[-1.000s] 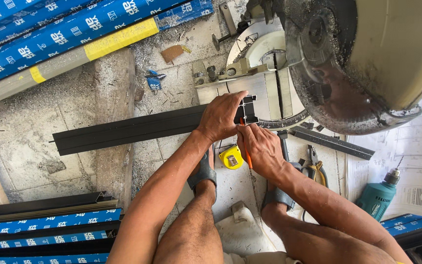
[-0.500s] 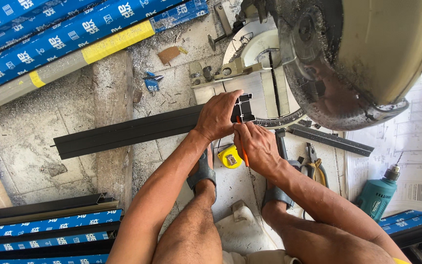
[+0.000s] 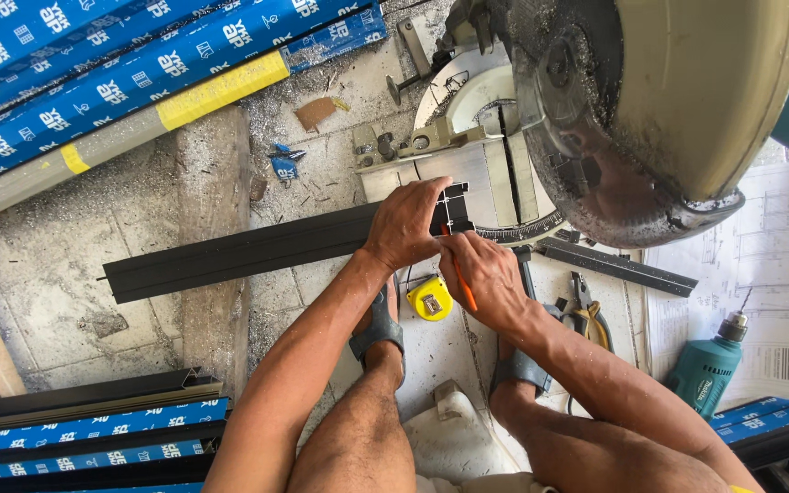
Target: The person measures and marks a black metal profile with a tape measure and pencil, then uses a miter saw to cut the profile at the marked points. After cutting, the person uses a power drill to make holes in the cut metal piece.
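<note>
A long black metal profile [image 3: 230, 256] lies across the dusty floor, its right end resting on the base of a miter saw [image 3: 490, 178]. My left hand [image 3: 408, 224] presses down on that end of the profile. My right hand [image 3: 481, 274] sits just beside it, holding an orange pencil [image 3: 463, 290] whose tip touches the profile's end. A yellow tape measure [image 3: 430, 298] lies on the floor between my feet, just below both hands. The saw's blade guard [image 3: 614, 110] hangs raised above the base at the upper right.
Blue-wrapped profiles [image 3: 120, 64] are stacked at the upper left and more [image 3: 84, 429] at the lower left. A short black bar [image 3: 618, 265], pliers [image 3: 586, 306], a teal drill [image 3: 710, 365] and paper drawings [image 3: 769, 274] lie to the right. Metal shavings cover the floor.
My head has shifted slightly, moving the view. Both hands stay on the profile's end, with the right hand's pencil still working at the same spot.
</note>
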